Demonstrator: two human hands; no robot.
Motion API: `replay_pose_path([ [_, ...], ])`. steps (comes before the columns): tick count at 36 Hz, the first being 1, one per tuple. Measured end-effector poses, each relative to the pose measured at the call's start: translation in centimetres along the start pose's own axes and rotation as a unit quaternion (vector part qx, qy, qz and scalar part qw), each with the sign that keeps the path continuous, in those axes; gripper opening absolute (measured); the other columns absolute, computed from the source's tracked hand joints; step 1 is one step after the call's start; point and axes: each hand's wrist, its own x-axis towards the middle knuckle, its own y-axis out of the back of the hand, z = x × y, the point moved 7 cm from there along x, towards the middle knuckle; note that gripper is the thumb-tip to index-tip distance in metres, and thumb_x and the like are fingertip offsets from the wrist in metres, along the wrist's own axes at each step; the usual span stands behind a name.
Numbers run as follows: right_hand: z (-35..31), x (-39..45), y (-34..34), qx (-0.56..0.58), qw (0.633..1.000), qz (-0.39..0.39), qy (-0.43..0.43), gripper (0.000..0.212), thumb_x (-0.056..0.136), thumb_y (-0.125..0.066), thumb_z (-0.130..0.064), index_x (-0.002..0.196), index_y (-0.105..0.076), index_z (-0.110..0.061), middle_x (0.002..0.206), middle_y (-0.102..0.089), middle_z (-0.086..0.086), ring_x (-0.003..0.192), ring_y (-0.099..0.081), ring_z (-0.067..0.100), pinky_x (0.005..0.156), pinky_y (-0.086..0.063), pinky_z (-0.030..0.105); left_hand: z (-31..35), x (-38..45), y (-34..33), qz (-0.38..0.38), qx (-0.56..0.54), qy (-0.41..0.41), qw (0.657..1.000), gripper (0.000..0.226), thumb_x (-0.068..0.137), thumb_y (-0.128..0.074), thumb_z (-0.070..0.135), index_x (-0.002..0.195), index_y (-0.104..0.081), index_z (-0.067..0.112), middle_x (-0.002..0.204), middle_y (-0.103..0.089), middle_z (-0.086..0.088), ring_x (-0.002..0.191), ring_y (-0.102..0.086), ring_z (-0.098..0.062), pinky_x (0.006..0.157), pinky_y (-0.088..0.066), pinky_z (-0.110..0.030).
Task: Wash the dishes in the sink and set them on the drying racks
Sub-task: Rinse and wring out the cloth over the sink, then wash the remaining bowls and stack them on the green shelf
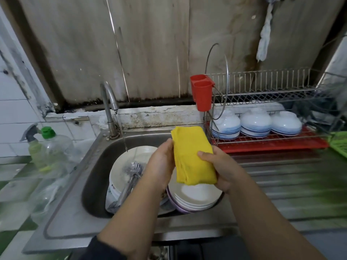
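Note:
Over the steel sink I hold a folded yellow cloth between both hands. My left hand grips its left edge and my right hand grips its right side, thumb on top. Below them, white plates lie in the sink with several pieces of cutlery on them. A stack of white plates on a purple one sits at the sink's right. Water runs from the tap. The wire drying rack at the right holds upturned white and blue bowls.
A red cutlery cup hangs on the rack's left end, with a red drip tray below the rack. A clear soap bottle with a green cap and a spray bottle stand left of the sink. A green basket is at the far right.

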Motion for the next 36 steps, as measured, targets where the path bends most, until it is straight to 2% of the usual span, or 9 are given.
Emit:
replay_pose_path([
  [4,0.2,-0.2,2.9,0.006,0.998,0.048,0.031,0.035,0.090,-0.054,0.000,0.121,-0.048,-0.013,0.111,-0.061,0.013,0.092,-0.061,0.030,0.075,-0.052,0.041,-1.3,1.3,2.3,0.076,0.216,-0.028,0.973,0.026,0.099,-0.042,0.031,0.103,-0.067,0.024,0.121,-0.062,0.001,0.118,-0.053,-0.015,0.107,-0.037,-0.038],
  [8,1.6,-0.5,5.3,-0.030,0.994,0.103,0.024,0.036,0.091,-0.055,-0.002,0.125,-0.049,-0.012,0.116,-0.060,0.013,0.102,-0.059,0.033,0.085,-0.049,0.045,-3.6,1.5,4.7,0.181,0.391,-0.045,0.901,0.034,0.096,-0.048,0.023,0.128,-0.058,0.017,0.130,-0.058,-0.002,0.119,-0.052,-0.020,0.101,-0.037,-0.027],
  [12,3.2,-0.8,6.3,-0.063,0.989,0.133,0.026,0.025,0.093,-0.054,-0.006,0.115,-0.054,-0.018,0.100,-0.064,0.005,0.087,-0.062,0.024,0.074,-0.050,0.036,-6.0,1.5,5.6,0.204,0.511,-0.010,0.835,0.048,0.094,-0.050,0.025,0.140,-0.044,0.013,0.137,-0.045,-0.017,0.122,-0.046,-0.031,0.100,-0.035,-0.029],
  [15,4.5,-1.1,6.4,-0.094,0.982,0.158,0.044,0.026,0.093,-0.055,-0.008,0.114,-0.059,-0.022,0.105,-0.066,0.005,0.094,-0.063,0.025,0.083,-0.052,0.041,-7.3,1.6,6.0,0.202,0.514,0.019,0.833,0.053,0.093,-0.050,0.017,0.144,-0.038,0.011,0.139,-0.036,-0.020,0.123,-0.043,-0.032,0.098,-0.032,-0.027],
  [20,4.8,-1.6,6.5,-0.147,0.966,0.201,0.075,0.024,0.092,-0.056,-0.013,0.105,-0.055,-0.033,0.107,-0.061,0.002,0.101,-0.058,0.025,0.090,-0.049,0.041,-7.6,2.1,5.9,0.187,0.515,0.006,0.837,0.046,0.090,-0.039,0.005,0.135,-0.050,0.013,0.132,-0.044,-0.020,0.109,-0.050,-0.033,0.089,-0.039,-0.030],
  [23,4.9,-1.8,6.0,-0.200,0.957,0.191,0.083,0.024,0.093,-0.054,-0.012,0.109,-0.057,-0.029,0.103,-0.057,-0.001,0.095,-0.053,0.019,0.080,-0.041,0.029,-7.8,1.8,6.0,0.186,0.526,-0.001,0.830,0.044,0.094,-0.035,0.005,0.135,-0.049,0.013,0.132,-0.042,-0.020,0.110,-0.049,-0.032,0.089,-0.038,-0.030],
  [27,4.6,-2.4,5.6,-0.236,0.949,0.185,0.101,0.021,0.094,-0.051,-0.008,0.091,-0.052,-0.028,0.079,-0.050,-0.011,0.078,-0.047,0.012,0.069,-0.035,0.024,-8.2,1.9,6.3,0.185,0.537,-0.001,0.823,0.040,0.097,-0.030,0.008,0.132,-0.048,0.010,0.132,-0.042,-0.017,0.116,-0.046,-0.029,0.093,-0.037,-0.032],
  [31,4.6,-2.7,5.5,-0.242,0.945,0.192,0.110,0.022,0.094,-0.049,-0.007,0.089,-0.052,-0.028,0.076,-0.048,-0.019,0.068,-0.045,-0.001,0.056,-0.036,0.017,-8.3,1.8,6.5,0.192,0.538,0.010,0.820,0.039,0.098,-0.029,0.007,0.131,-0.048,0.009,0.134,-0.035,-0.012,0.105,-0.053,-0.035,0.087,-0.037,-0.031],
  [36,5.1,-2.7,5.6,-0.256,0.943,0.190,0.093,0.020,0.093,-0.052,-0.009,0.106,-0.058,-0.024,0.089,-0.053,-0.007,0.086,-0.048,0.014,0.072,-0.034,0.021,-8.5,1.8,6.8,0.195,0.538,0.013,0.820,0.038,0.098,-0.028,0.008,0.130,-0.049,0.007,0.134,-0.036,-0.014,0.105,-0.052,-0.036,0.088,-0.038,-0.033],
])
